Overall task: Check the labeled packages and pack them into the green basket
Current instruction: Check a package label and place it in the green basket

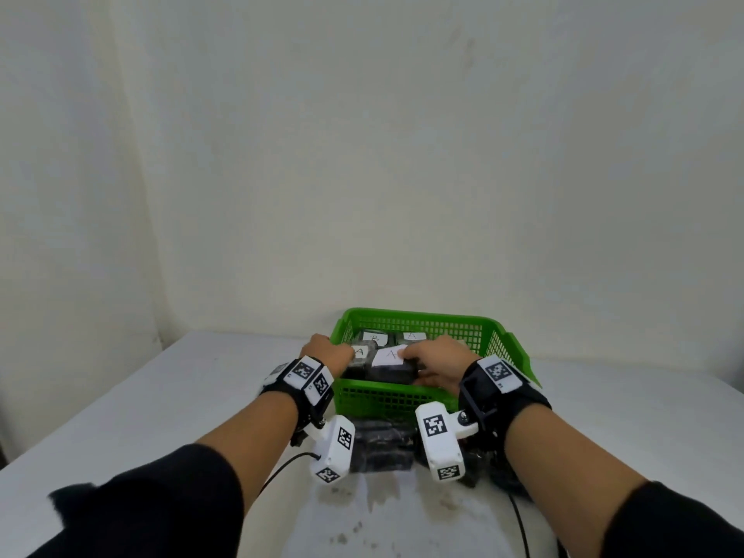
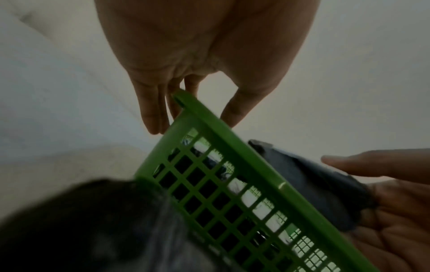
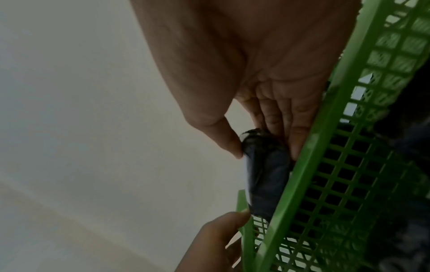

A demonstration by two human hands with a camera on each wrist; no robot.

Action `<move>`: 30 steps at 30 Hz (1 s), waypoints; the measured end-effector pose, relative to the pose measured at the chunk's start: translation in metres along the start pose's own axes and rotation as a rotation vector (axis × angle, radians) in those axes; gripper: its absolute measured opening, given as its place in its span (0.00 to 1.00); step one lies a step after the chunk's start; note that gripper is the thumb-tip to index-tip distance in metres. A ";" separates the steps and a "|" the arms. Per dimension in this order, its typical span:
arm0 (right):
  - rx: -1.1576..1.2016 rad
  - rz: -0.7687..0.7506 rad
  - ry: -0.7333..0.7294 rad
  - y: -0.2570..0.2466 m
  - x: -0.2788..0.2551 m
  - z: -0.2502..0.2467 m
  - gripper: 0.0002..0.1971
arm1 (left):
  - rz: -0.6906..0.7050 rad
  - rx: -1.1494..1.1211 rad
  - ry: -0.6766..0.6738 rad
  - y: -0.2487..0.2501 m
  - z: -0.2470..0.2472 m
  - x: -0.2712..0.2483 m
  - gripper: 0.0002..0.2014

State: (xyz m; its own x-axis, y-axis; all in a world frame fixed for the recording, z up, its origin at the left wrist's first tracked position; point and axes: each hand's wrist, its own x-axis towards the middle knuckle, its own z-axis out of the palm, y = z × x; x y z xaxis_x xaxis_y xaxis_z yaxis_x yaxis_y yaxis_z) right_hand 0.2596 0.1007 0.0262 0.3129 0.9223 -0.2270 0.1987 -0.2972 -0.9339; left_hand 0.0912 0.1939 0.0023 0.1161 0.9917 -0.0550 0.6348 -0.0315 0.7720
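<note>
Head view: both hands hold a black package [image 1: 389, 370] over the near rim of the green basket [image 1: 463, 328].

The right hand [image 1: 439, 366] pinches one end of it, thumb on one face and fingers on the other, as the right wrist view shows clearly. The left hand [image 1: 328, 350] is at the other end by the basket's left corner; the left wrist view shows its fingers [image 2: 151, 110] fairly straight beside the rim, so it seems to steady rather than clasp. The package carries a white label marked A [image 1: 389, 355]. Three more labelled packages [image 1: 374, 338] lie deeper in the basket. Other black packages [image 1: 382, 445] sit on the white table [image 1: 141, 396] just in front of the basket.
</note>
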 end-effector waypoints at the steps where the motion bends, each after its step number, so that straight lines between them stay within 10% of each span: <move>1: -0.056 0.000 -0.006 0.000 0.003 0.003 0.04 | -0.001 0.033 -0.022 0.003 0.000 -0.001 0.09; 10: -0.459 0.062 -0.147 -0.019 0.016 0.023 0.19 | 0.138 0.407 -0.073 0.006 0.006 0.023 0.17; 30: -0.987 -0.053 -0.040 -0.016 0.033 0.047 0.25 | 0.042 0.186 -0.131 -0.008 0.012 0.036 0.16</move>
State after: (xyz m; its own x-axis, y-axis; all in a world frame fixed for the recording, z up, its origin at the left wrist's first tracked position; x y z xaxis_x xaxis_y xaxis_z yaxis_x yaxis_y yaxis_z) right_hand 0.2230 0.1473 0.0207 0.2529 0.9426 -0.2179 0.9026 -0.3110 -0.2977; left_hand 0.0993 0.2283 -0.0133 0.2360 0.9648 -0.1164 0.7561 -0.1070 0.6457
